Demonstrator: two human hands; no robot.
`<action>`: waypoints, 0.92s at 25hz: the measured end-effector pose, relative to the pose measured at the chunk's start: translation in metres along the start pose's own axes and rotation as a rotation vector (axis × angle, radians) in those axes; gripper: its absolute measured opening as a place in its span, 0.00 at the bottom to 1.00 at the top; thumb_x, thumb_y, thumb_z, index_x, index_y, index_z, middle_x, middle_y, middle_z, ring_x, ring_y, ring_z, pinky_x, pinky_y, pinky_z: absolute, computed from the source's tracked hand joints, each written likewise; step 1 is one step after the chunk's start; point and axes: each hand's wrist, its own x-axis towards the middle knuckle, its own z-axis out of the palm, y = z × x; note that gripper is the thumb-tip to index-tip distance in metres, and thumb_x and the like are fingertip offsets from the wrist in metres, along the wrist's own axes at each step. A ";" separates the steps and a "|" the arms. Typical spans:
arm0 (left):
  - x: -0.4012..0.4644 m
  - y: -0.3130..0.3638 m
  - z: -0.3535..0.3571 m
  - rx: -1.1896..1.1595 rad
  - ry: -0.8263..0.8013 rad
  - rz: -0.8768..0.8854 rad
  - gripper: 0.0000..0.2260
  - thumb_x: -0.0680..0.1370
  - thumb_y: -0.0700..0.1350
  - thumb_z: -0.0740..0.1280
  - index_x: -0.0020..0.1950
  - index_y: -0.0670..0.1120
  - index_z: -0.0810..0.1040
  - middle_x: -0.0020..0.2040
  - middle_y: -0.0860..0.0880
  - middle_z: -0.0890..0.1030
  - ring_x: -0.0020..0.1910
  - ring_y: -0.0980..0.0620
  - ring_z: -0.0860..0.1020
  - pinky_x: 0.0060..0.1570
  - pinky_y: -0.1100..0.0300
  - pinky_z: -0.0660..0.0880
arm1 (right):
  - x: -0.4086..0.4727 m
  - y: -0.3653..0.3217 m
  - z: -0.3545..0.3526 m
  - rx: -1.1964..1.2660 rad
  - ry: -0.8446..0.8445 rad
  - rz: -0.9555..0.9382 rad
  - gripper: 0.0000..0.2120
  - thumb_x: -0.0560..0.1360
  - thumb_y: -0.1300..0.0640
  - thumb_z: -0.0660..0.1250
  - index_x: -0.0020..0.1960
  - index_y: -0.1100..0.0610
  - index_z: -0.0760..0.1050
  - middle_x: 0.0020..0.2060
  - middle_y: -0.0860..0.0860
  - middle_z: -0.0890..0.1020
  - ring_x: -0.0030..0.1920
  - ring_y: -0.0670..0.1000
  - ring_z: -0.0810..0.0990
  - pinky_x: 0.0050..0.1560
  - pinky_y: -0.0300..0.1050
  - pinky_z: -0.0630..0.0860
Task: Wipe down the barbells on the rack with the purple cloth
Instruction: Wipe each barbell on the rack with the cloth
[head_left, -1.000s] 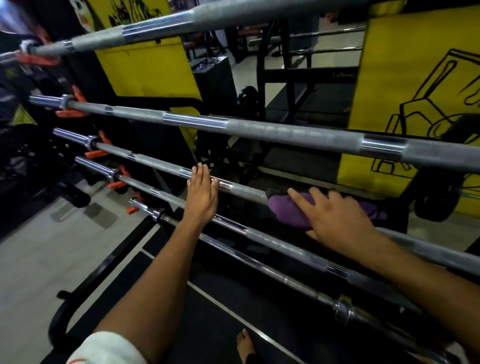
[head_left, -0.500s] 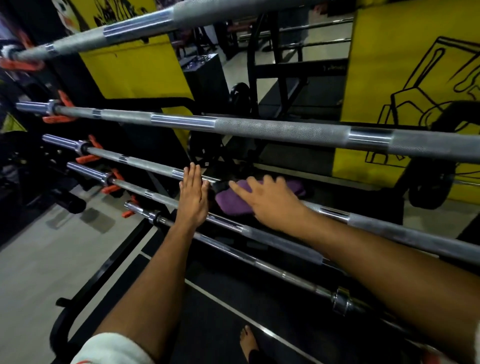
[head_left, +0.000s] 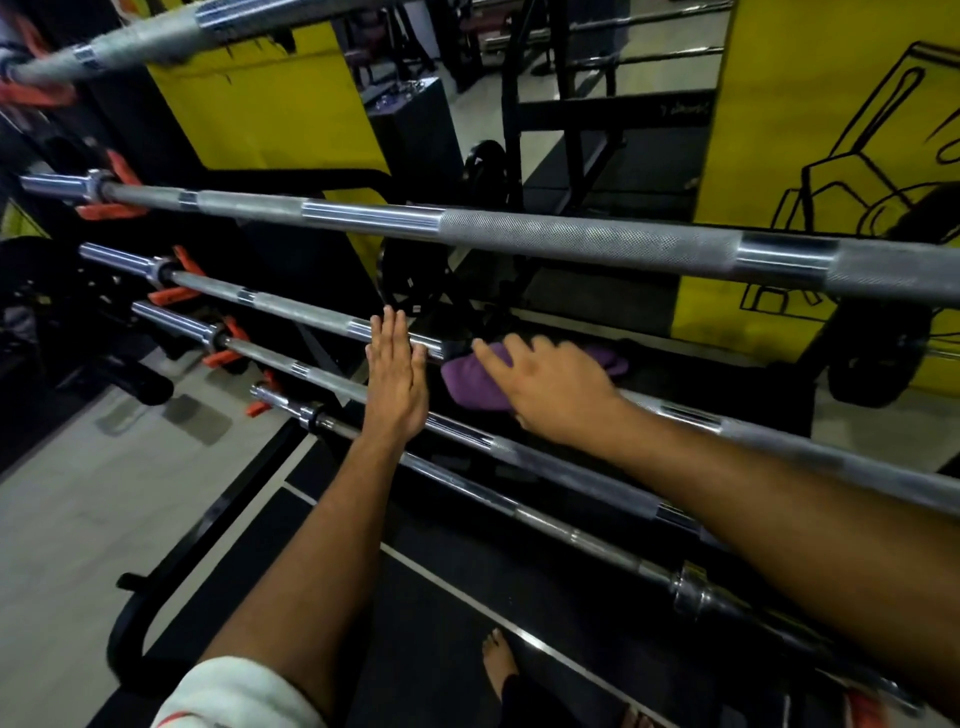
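Note:
Several steel barbells lie across the rack, stepped one below another. The purple cloth (head_left: 470, 382) is draped over the third barbell (head_left: 291, 310) from the top. My right hand (head_left: 556, 387) lies flat on the cloth with straight fingers and presses it against that bar. My left hand (head_left: 396, 375) is flat too, its fingertips touching the same bar just left of the cloth and its palm over the barbell (head_left: 270, 356) below. The second barbell (head_left: 571, 240) passes above both hands.
Orange rack hooks (head_left: 171, 293) hold the bar ends at the left. A black curved rack foot (head_left: 171, 561) stands on the grey floor. Yellow wall panels (head_left: 831, 130) and a dark bench frame (head_left: 597, 114) are behind. My bare foot (head_left: 498, 662) is on the black mat.
My right hand has slid the purple cloth to the left along the third barbell, up close to my left hand. My left hand has stayed on the bar.

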 end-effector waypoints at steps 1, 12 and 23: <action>-0.001 0.000 0.000 0.009 -0.001 0.003 0.26 0.86 0.54 0.45 0.83 0.46 0.47 0.83 0.50 0.44 0.80 0.55 0.38 0.79 0.47 0.42 | 0.011 -0.005 0.001 0.011 0.003 0.001 0.40 0.73 0.49 0.69 0.80 0.52 0.54 0.61 0.56 0.74 0.50 0.59 0.78 0.42 0.51 0.77; 0.000 -0.006 0.003 0.033 0.042 0.060 0.26 0.87 0.52 0.49 0.82 0.44 0.47 0.83 0.48 0.45 0.81 0.54 0.40 0.80 0.48 0.42 | -0.071 0.034 0.010 -0.089 0.047 0.067 0.47 0.67 0.49 0.73 0.80 0.42 0.54 0.68 0.56 0.72 0.47 0.59 0.76 0.42 0.51 0.75; 0.038 -0.083 -0.047 -0.061 0.058 0.185 0.25 0.86 0.49 0.50 0.82 0.43 0.50 0.83 0.49 0.47 0.81 0.53 0.43 0.79 0.50 0.38 | 0.046 -0.016 -0.005 0.229 0.013 0.193 0.41 0.74 0.43 0.64 0.80 0.38 0.45 0.65 0.49 0.71 0.55 0.57 0.79 0.49 0.54 0.80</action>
